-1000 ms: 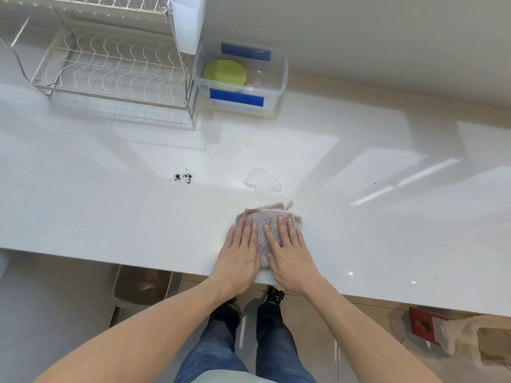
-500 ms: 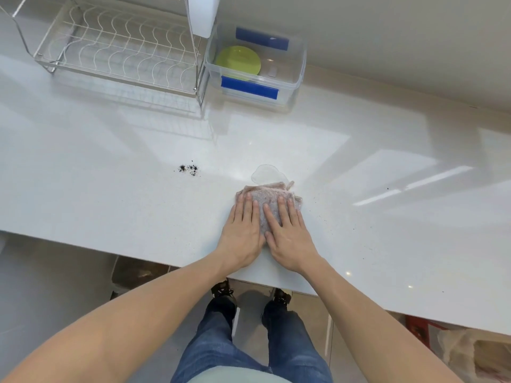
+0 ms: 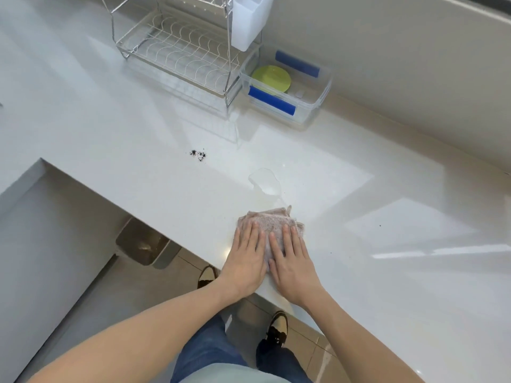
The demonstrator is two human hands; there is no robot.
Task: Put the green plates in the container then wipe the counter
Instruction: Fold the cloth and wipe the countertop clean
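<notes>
Now cloth [image 3: 272, 220] back from puddle [image 3: 265, 181], which it touched 0.5 s ago; water remains. Left hand [image 3: 244, 262], right hand [image 3: 291, 262]: grip flat, open, pressing cloth on surface [image 3: 387, 150]. Green plates [image 3: 271, 78] in container [image 3: 318, 98]; wiping unfinished, crumbs [image 3: 198, 154] left.

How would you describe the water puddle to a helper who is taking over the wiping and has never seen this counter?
Start at the white counter and find the pinkish cloth under both hands near its front edge. Just beyond the cloth, toward the wall, lies the puddle. It is clear and glossy with a rounded outline, unlike the dark crumbs scattered further left.
</notes>
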